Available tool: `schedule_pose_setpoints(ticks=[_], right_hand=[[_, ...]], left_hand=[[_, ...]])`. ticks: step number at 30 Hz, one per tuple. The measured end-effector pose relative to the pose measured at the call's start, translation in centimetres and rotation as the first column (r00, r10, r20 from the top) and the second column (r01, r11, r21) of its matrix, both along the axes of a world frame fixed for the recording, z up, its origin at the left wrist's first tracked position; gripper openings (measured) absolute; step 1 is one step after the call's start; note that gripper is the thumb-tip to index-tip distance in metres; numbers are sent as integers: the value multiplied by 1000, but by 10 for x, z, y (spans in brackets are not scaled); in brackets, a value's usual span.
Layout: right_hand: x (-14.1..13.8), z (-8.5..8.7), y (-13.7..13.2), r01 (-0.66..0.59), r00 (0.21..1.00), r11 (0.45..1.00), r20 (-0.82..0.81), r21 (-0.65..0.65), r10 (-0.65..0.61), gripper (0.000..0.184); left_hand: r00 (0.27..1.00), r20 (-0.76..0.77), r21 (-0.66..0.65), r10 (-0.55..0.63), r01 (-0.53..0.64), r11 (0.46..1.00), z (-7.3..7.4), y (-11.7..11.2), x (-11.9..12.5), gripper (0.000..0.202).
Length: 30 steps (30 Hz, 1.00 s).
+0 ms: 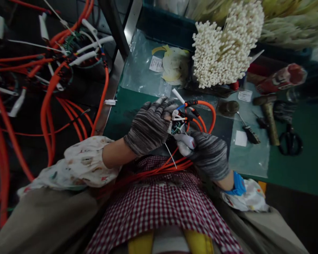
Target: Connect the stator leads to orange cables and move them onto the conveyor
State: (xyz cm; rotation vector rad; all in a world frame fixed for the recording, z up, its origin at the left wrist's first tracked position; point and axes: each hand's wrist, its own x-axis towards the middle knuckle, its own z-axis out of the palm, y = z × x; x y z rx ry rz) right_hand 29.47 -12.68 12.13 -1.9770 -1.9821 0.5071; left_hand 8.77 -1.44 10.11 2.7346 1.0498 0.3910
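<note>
Orange-cabled assy held nr the table's front edge.
L gloved hand grips its side, R gloved hand clasps a white pc against it; hammer farther R, back from that edge.

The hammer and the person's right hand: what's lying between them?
In the head view, a white label, a screwdriver-like tool and a small dark item lie between the right hand and the hammer, with clear plastic beneath.
</note>
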Motion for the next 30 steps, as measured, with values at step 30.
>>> schedule_pose_setpoints(ticks=[30], right_hand=[[124,-73,44,615,775,708,-432,347,-461,47]], left_hand=[[997,53,-24,58,-57,998,-6,28,19,37]])
